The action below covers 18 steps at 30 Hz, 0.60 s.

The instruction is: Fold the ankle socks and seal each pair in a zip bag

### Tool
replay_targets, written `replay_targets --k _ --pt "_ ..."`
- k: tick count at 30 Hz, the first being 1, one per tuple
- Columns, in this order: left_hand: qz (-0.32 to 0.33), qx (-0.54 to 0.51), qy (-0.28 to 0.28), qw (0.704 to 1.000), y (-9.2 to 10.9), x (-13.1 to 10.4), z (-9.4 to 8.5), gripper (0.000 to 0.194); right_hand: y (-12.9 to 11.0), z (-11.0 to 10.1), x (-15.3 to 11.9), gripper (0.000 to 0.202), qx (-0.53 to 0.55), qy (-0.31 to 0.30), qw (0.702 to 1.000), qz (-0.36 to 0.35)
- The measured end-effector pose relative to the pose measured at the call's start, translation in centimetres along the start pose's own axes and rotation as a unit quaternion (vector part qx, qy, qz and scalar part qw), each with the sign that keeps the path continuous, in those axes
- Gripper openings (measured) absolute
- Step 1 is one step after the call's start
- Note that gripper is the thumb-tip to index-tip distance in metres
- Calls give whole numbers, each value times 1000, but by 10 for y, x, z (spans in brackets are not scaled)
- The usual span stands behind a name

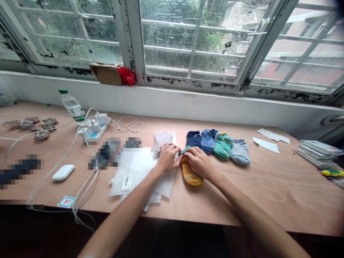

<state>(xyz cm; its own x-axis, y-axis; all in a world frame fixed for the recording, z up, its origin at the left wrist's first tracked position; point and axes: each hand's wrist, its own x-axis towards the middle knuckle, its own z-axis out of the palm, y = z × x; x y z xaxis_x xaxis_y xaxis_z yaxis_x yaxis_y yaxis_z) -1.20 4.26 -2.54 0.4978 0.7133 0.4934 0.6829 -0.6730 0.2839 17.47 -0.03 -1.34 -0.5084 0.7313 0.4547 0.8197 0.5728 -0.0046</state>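
Square blue-bordered card [66,201]: wooden bench's [268,193] front edge; red marks, unclear.
Frosted plastic bags [142,168]: white barcode sticker [126,182], print illegible.
Left hand [170,157]: grip narrow, at the teal cuff of a mustard-yellow ribbed knit sock [191,175].
Sock: rounded end toward front edge, held from both sides, probably for steadiness.
Right hand [198,161]: grip narrow, same cuff.
Navy, blue, green, grey knit socks [222,147]: nearer back edge, rowed seemingly for order.
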Motion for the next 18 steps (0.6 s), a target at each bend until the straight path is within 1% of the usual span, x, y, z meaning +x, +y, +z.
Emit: replay_targets --k 3,6,8,11,14,16,18 --pt "3 -8 -5 1000 3 0 0 8 0 10 -4 29 -42 29 999 6" --pt "0 -17 -14 1000 6 0 -2 5 0 12 -9 37 -73 56 996 20" --pt "5 -21 -21 1000 7 0 -3 5 -1 13 -10 39 -85 62 994 16" --pt "19 -23 -29 999 9 -1 -4 5 -1 15 -11 35 -95 73 993 11" --pt "21 -38 -22 999 9 -1 -3 4 -2 17 -12 27 -99 88 991 17" --pt "23 -86 -14 996 8 0 -3 4 -2 17 -13 25 -101 91 991 19" --pt "20 -172 -17 985 7 2 -2 7 -3 16 -13 27 -100 90 991 19"
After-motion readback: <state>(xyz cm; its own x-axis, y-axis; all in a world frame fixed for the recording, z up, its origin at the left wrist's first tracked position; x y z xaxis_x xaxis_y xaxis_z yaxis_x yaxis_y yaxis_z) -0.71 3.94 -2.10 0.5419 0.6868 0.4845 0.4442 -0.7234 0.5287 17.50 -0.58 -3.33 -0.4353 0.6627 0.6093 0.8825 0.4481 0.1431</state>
